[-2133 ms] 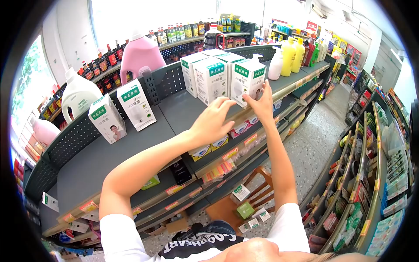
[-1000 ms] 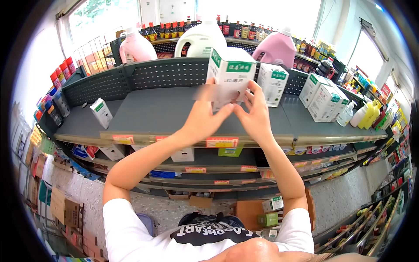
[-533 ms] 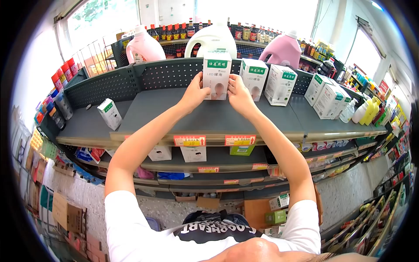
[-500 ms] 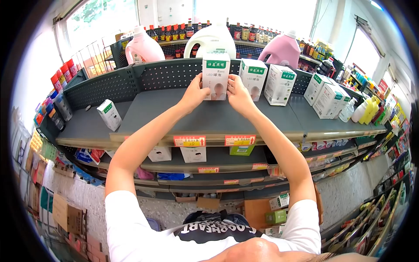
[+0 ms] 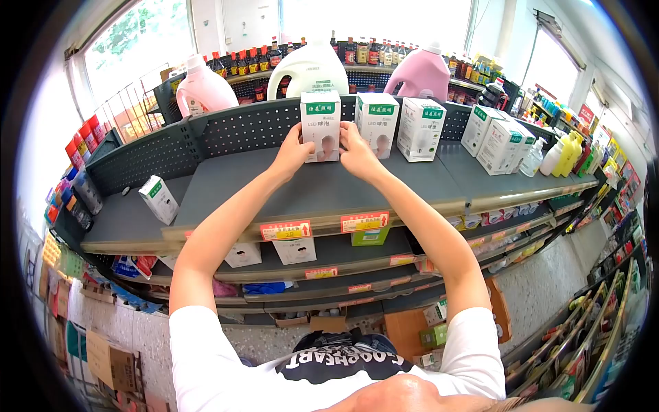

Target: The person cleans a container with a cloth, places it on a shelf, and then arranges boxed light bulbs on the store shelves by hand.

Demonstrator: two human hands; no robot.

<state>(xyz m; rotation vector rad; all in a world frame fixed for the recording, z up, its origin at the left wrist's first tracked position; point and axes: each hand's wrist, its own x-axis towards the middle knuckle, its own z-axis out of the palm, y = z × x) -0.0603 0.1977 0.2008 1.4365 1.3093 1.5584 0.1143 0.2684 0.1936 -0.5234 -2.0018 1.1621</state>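
Note:
A white LED bulb box point(image 5: 320, 127) with a green label band stands upright toward the back of the grey shelf point(image 5: 274, 199). My left hand point(image 5: 292, 154) holds its left side, with the thumb bent across the lower front corner. Against its right side are the fingers of my right hand point(image 5: 358, 152). Just right of that hand is a second bulb box point(image 5: 377, 123), and beyond it stands a third bulb box point(image 5: 421, 129). The underside of the held box and the fingertips behind it are hidden.
A small tilted-looking box point(image 5: 159, 200) is on the left shelf section. More white boxes point(image 5: 501, 145) and a pump bottle point(image 5: 533, 158) stand at the right. Behind the perforated panel point(image 5: 233, 127) rise large detergent jugs point(image 5: 316, 72). Price tags point(image 5: 285, 230) line the front edge.
The whole view has shifted, so the shelf and boxes appear further left. Both hands stay on the same box, which keeps about the same gap to its neighbour.

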